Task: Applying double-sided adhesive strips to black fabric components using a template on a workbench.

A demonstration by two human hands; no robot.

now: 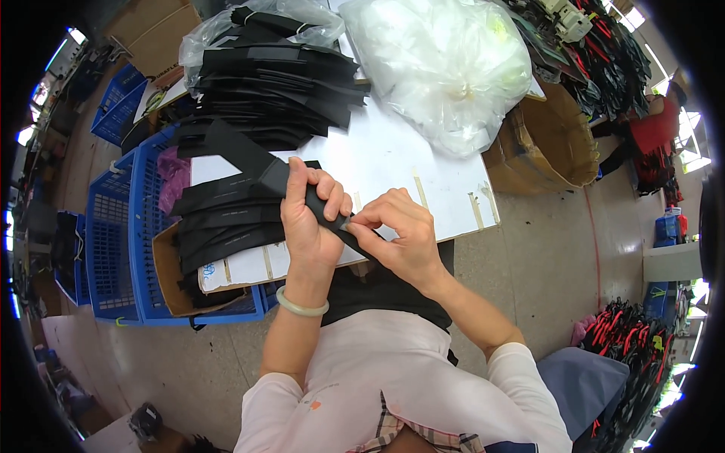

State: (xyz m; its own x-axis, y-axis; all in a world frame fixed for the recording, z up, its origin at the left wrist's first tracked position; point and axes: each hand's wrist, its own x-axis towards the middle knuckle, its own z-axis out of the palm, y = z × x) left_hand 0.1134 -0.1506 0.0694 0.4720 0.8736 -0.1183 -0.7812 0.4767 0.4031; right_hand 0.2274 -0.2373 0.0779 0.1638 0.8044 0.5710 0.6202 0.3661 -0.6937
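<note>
Above the near edge of a white table board (396, 147), my left hand (311, 208) is closed around a long black fabric strip (243, 153). The strip runs from the far left, through my fingers, and down to the right below my other hand. My right hand (399, 228) pinches at the strip just beside the left fingers; a small pale bit shows at its fingertips, too small to name. Left of my left hand lies a fanned pile of black fabric pieces (234, 213) with small printed marks. Beyond it sits a larger stack of black pieces (279, 83).
A big clear plastic bag (449, 72) covers the far right of the board. Blue plastic crates (113, 241) and a cardboard box (168, 275) stand at the left. An open cardboard box (540, 147) is at the right. Farther right, a person in red (655, 127) is near hanging black-and-red goods.
</note>
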